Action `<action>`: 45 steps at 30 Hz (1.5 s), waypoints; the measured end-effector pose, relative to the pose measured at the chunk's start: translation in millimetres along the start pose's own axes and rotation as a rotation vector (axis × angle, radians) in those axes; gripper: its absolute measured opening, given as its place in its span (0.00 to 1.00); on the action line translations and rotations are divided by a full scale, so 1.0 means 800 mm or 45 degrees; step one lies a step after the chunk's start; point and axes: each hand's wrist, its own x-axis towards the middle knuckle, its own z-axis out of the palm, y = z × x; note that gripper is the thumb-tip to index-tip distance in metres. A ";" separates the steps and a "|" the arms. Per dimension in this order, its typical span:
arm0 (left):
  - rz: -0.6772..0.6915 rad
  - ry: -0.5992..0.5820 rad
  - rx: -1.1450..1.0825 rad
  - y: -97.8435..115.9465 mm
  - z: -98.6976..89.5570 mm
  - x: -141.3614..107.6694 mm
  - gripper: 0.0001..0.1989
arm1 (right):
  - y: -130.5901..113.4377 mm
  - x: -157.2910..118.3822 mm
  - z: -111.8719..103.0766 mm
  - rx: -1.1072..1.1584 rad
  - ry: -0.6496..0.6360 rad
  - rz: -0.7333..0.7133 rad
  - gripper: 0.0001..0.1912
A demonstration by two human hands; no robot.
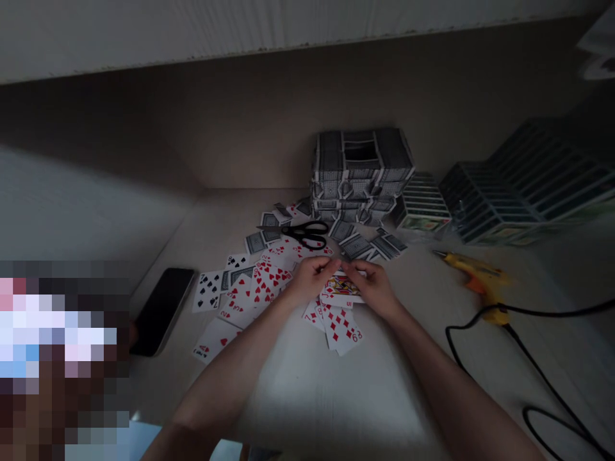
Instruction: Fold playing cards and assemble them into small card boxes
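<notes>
My left hand (314, 276) and my right hand (372, 285) are close together over the table, fingers closed on a jack playing card (340, 288) between them. Whether more cards lie under it in my grip I cannot tell. Just below lie loose diamond cards (342, 326), face up and overlapping. To the left, red number cards (269, 282) and a seven of spades (208, 288) are spread out. Black-handled scissors (307, 234) rest on cards beyond my left hand. Face-down cards (360, 246) are scattered past my right hand.
A tissue-box-like structure covered in cards (362, 173) stands at the back. Boxes of cards (500, 198) are stacked at right. A yellow glue gun (480, 272) with a black cable (538, 312) lies right. A phone (164, 310) lies left, beside a blurred-out area.
</notes>
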 end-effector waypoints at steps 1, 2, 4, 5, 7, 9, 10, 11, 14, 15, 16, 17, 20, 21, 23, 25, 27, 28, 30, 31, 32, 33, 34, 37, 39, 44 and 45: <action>0.000 0.002 0.002 0.000 0.000 0.000 0.22 | 0.000 0.000 0.000 -0.006 0.003 -0.003 0.18; 0.002 0.003 0.005 0.000 0.000 0.000 0.22 | 0.000 0.000 0.000 -0.010 0.005 -0.003 0.18; 0.015 0.004 0.009 0.000 0.000 0.000 0.22 | 0.000 0.000 0.000 -0.013 0.011 0.004 0.17; 0.023 0.004 0.007 0.001 0.000 0.000 0.22 | 0.000 0.000 0.000 -0.011 0.010 0.009 0.17; 0.037 0.003 -0.001 0.001 0.000 0.000 0.23 | 0.001 0.000 0.000 -0.005 0.000 0.018 0.17; 0.038 0.005 0.001 0.001 0.000 0.000 0.23 | 0.001 0.000 0.000 -0.003 -0.007 0.023 0.17; 0.035 0.005 0.007 0.001 0.000 0.001 0.23 | 0.002 0.000 0.000 -0.005 -0.007 0.021 0.17; 0.031 0.005 0.015 0.001 0.000 0.001 0.23 | 0.002 0.000 0.000 -0.007 -0.004 0.017 0.17; 0.030 0.002 0.024 0.002 0.000 0.000 0.22 | 0.003 0.000 0.000 -0.009 -0.005 0.014 0.17; 0.033 -0.002 0.021 0.002 -0.001 0.000 0.22 | 0.003 0.000 0.000 -0.009 -0.009 0.017 0.18; 0.037 -0.007 0.016 0.003 -0.001 0.000 0.22 | 0.003 0.000 0.000 -0.009 -0.011 0.022 0.18; 0.041 -0.013 0.010 0.004 -0.001 0.000 0.22 | 0.002 0.000 0.000 -0.010 -0.012 0.026 0.18; 0.045 -0.025 -0.013 0.005 -0.002 0.000 0.22 | -0.001 -0.001 0.001 -0.015 -0.001 0.030 0.18; 0.043 -0.029 -0.021 0.005 -0.002 0.000 0.22 | -0.002 -0.001 0.001 -0.016 0.001 0.032 0.18; 0.038 -0.034 -0.035 0.005 -0.002 0.000 0.22 | -0.003 -0.001 0.001 -0.010 -0.002 0.032 0.19; 0.030 -0.035 -0.042 0.004 -0.002 0.000 0.22 | -0.003 -0.001 0.000 0.002 -0.011 0.035 0.19; 0.021 -0.028 -0.041 0.003 -0.002 0.000 0.22 | -0.002 -0.001 0.000 0.015 -0.020 0.038 0.19; 0.016 -0.022 -0.038 0.003 -0.002 0.000 0.23 | -0.001 -0.001 0.000 0.019 -0.024 0.038 0.19; 0.010 -0.017 -0.035 0.002 -0.002 0.000 0.23 | 0.000 -0.001 0.000 0.020 -0.032 0.038 0.19; 0.010 -0.017 -0.035 0.002 -0.002 0.000 0.23 | 0.000 -0.001 0.000 0.020 -0.033 0.040 0.19; 0.011 -0.018 -0.034 0.002 -0.002 0.000 0.23 | 0.000 -0.001 0.000 0.019 -0.033 0.044 0.19; 0.011 -0.021 -0.031 0.002 -0.002 0.001 0.23 | 0.000 -0.001 0.000 0.018 -0.029 0.048 0.19; 0.010 -0.023 -0.029 0.003 -0.002 0.001 0.23 | 0.000 -0.001 0.000 0.017 -0.026 0.051 0.19; 0.001 -0.022 -0.031 0.004 -0.002 0.000 0.23 | -0.001 -0.001 0.000 0.001 -0.020 0.037 0.19; -0.001 -0.019 -0.039 0.004 -0.002 0.000 0.23 | -0.001 -0.001 0.000 -0.012 -0.020 0.026 0.19; 0.013 -0.030 -0.040 0.003 -0.003 0.001 0.22 | 0.001 0.000 0.000 0.000 -0.025 0.047 0.19; 0.018 -0.031 -0.038 0.002 -0.003 0.001 0.22 | 0.000 0.000 0.000 0.009 -0.033 0.054 0.19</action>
